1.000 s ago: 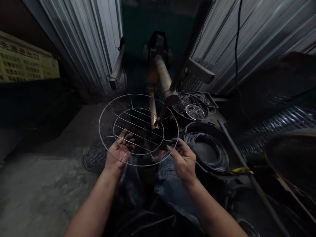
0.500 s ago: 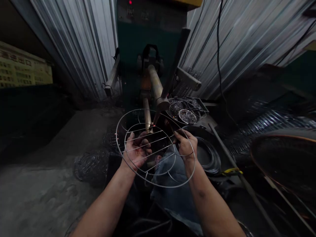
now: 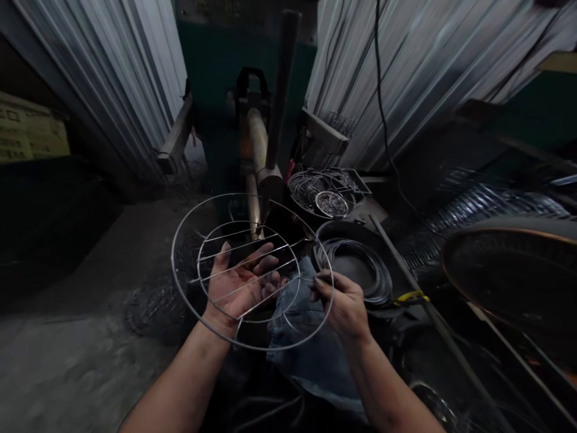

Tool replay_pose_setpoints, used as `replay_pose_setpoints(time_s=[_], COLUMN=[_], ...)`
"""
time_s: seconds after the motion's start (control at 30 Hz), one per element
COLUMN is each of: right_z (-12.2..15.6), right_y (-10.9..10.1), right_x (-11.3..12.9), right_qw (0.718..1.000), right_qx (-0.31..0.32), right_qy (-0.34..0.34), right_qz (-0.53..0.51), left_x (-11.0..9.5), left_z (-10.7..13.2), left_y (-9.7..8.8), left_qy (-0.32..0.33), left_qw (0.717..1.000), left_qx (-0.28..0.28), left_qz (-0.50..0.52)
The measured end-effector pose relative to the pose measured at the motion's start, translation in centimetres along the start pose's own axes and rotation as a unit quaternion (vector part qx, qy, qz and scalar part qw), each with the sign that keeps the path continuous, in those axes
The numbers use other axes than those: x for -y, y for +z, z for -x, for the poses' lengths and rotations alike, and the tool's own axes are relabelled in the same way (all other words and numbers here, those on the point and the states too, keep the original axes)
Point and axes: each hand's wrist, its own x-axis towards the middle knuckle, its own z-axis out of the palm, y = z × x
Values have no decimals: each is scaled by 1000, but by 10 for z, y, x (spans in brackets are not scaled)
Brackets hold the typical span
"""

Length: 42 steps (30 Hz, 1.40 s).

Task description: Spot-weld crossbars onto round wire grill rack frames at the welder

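A round wire rack point(image 3: 279, 349), made of two rings joined by short wires with parallel bars across the inner one, is held tilted before me. My left hand point(image 3: 243, 285) lies palm up beneath it, fingers apart, with the bars passing over the palm. At the right side of the rack, my right hand point(image 3: 345, 304) has its thumb and fingers closed by the outer ring and a joining wire. Beyond the rack's far side stand the upper arm point(image 3: 259, 141) and lower arm point(image 3: 253, 207) of what looks like a spot welder; whether they touch the rack is unclear.
A tray of loose wire pieces point(image 3: 306, 186) sits right of the welder arms, with a coil of wire rings point(image 3: 383, 279) nearer. A long bar point(image 3: 417, 282) bears a yellow tie point(image 3: 411, 297). A large round rim point(image 3: 451, 264) is at right. Tangled wirework point(image 3: 151, 310) lies left.
The rack and both hands now appear away from the welder tips, the rack lower left. The red glow at the tips is gone. My left fingers are more stretched out; the view has shifted.
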Motion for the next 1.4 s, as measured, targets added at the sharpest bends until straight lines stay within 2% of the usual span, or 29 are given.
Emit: replay_pose_setpoints(time_s=[0.1, 0.3, 0.5, 0.63, 0.73, 0.8, 0.87, 0.9, 0.97, 1.03, 1.1, 1.13, 1.17, 1.23, 1.3, 1.37, 1.4], right_z=[-17, -58, -73, -72, -61, -53, -45, -42, -38, -35, -32, -30, -28, -24, -21, -19, -18], right_y=[14, 38, 52, 53, 51, 50, 48, 47, 45, 42, 41, 41, 42, 44, 47, 48, 48], right_x=[-9, -15, -12, -9, -7, -7, -8, -8, -8, -6, -4, -3, -1, 0, 0, 0, 1], right_qw=[998, 993, 985, 981, 982, 984, 985, 983, 973, 944, 902, 883, 868, 846, 833, 827, 826], right_qx=[-45, -74, -77, -67, -39, -39, -46, -49, -44, -25, -3, 7, 15, 27, 27, 19, 15], right_qy=[-33, -76, -128, -130, -116, -105, -97, -98, -121, -181, -253, -282, -302, -321, -322, -316, -312], right_qz=[14, 48, 91, 127, 146, 142, 139, 146, 192, 274, 350, 375, 394, 424, 450, 466, 470], left_x=[0, 0, 4, 7, 9, 8, 4, 0, -8, -13, -13, -10, -6, 5, 15, 22, 25], left_z=[2, 5, 3, 4, 11, 16, 20, 23, 34, 53, 79, 93, 106, 126, 131, 125, 120], left_y=[-4, -24, -35, -40, -43, -47, -56, -64, -84, -104, -117, -120, -119, -113, -104, -98, -97], left_qy=[6, 44, 84, 93, 86, 79, 81, 91, 132, 214, 324, 381, 426, 451, 397, 323, 295], left_qw=[999, 993, 984, 984, 990, 995, 988, 974, 926, 869, 809, 771, 735, 653, 534, 415, 368], left_qx=[34, 98, 153, 147, 106, 41, -87, -165, -312, -405, -445, -439, -415, -319, -190, -77, -34], left_qz=[-19, -37, -47, -36, -32, -51, -98, -124, -165, -185, -207, -260, -326, -518, -722, -847, -881])
